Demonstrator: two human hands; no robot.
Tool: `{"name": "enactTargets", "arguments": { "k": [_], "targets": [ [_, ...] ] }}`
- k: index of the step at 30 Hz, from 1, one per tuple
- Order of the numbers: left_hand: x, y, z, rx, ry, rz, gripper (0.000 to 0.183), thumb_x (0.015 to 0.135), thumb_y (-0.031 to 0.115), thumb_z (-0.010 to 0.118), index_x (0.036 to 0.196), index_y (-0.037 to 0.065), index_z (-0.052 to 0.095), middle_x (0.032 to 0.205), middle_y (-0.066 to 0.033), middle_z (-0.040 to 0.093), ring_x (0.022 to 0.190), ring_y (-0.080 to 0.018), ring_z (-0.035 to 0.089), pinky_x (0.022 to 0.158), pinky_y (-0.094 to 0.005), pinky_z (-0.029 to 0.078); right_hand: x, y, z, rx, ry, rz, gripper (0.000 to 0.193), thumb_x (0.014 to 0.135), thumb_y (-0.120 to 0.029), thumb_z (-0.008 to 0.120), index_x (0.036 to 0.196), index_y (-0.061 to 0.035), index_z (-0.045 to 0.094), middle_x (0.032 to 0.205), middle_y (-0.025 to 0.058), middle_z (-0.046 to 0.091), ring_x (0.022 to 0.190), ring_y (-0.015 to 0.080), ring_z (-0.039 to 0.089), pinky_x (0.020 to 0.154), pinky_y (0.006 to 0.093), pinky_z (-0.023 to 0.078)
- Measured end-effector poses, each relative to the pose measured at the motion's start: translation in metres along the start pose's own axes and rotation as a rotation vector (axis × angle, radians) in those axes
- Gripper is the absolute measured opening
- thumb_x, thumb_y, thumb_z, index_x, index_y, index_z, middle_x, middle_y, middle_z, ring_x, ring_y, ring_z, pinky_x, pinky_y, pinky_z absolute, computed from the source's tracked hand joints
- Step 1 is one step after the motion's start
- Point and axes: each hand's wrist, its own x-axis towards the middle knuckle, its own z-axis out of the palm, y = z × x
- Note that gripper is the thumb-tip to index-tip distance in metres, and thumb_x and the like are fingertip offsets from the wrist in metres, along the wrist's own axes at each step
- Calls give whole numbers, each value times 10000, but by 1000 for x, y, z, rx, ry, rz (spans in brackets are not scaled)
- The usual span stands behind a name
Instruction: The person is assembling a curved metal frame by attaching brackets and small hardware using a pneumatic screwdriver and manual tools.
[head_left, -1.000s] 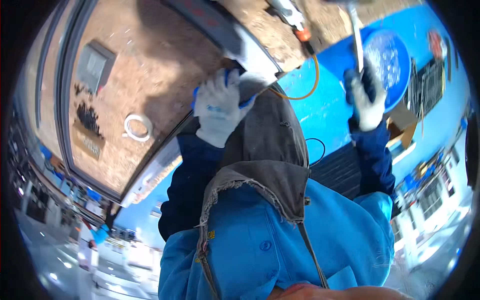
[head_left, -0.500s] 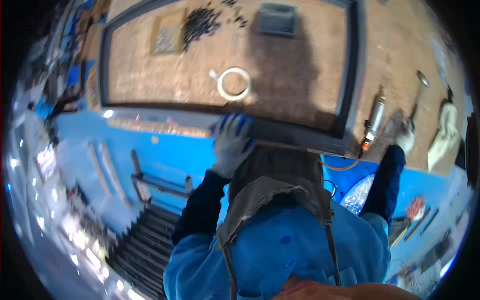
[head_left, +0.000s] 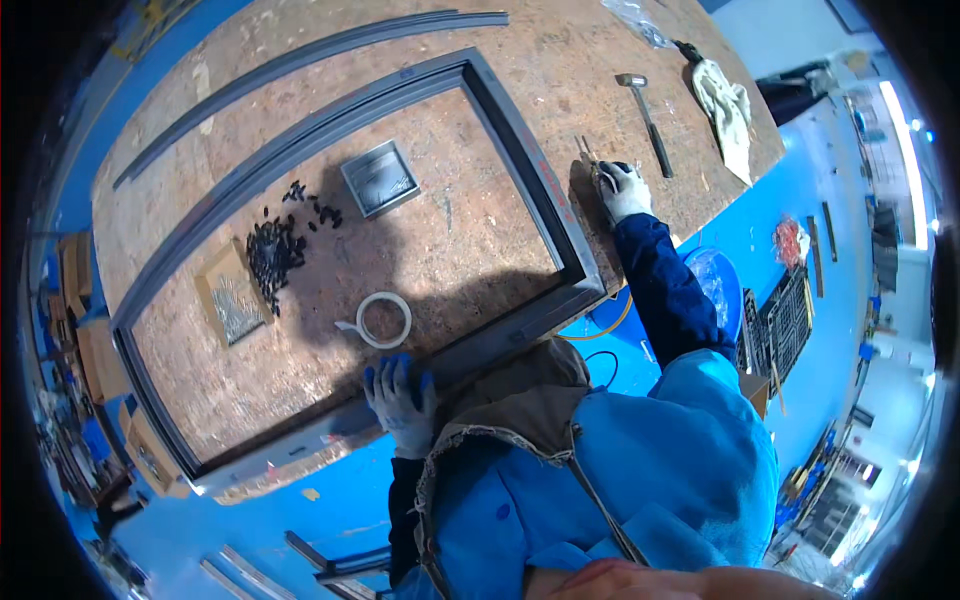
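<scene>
A large grey metal frame [head_left: 520, 150] lies flat on a wooden workbench [head_left: 560, 60]. My left hand [head_left: 400, 398], in a white and blue glove, rests flat on the frame's near rail with its fingers spread. My gloved right hand [head_left: 626, 190] reaches out to the bench just outside the frame's right rail. It is closed around the dark handle of a small metal hand tool [head_left: 590, 160] whose tip points away from me.
Inside the frame lie a roll of tape [head_left: 384, 320], a heap of black screws [head_left: 272, 250], a grey square plate [head_left: 380, 178] and a tan box [head_left: 230, 296]. A hammer [head_left: 646, 120] and a cloth [head_left: 726, 100] lie beyond my right hand. A blue bucket [head_left: 716, 284] stands below the bench.
The view has swung round to take in the whole bench. My right hand has come down from a raised position onto the bench beside the frame. My left hand stays on the frame.
</scene>
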Motion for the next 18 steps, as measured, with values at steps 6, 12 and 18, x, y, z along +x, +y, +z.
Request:
{"name": "enactTargets", "arguments": {
  "k": [6, 12, 18],
  "targets": [
    [40, 50, -15, -1182, 316, -840, 364, 909, 60, 530, 1259, -19, 469, 1147, -66, 552, 1009, -111, 539, 848, -225, 445, -64, -123, -29, 631, -132, -372, 385, 804, -48, 633, 1180, -2, 566, 996, 107, 653, 899, 179, 621, 814, 281, 483],
    [13, 56, -12, -1492, 897, -756, 358, 934, 91, 506, 1273, -12, 451, 1184, -83, 535, 1068, -137, 523, 929, -259, 419, -187, -246, -26, 938, -1086, -1046, 433, 700, -189, 760, 1070, -35, 594, 933, 142, 644, 848, 251, 639, 741, 343, 502],
    [-113, 16, -39, -1113, 1052, -758, 491, 940, 247, 520, 1333, -14, 386, 1272, -166, 485, 1157, -233, 498, 980, -358, 418, -285, -315, -14, 832, -1296, -1442, 389, 667, -213, 753, 991, -62, 598, 947, 138, 621, 888, 316, 615, 753, 386, 490]
  ]
}}
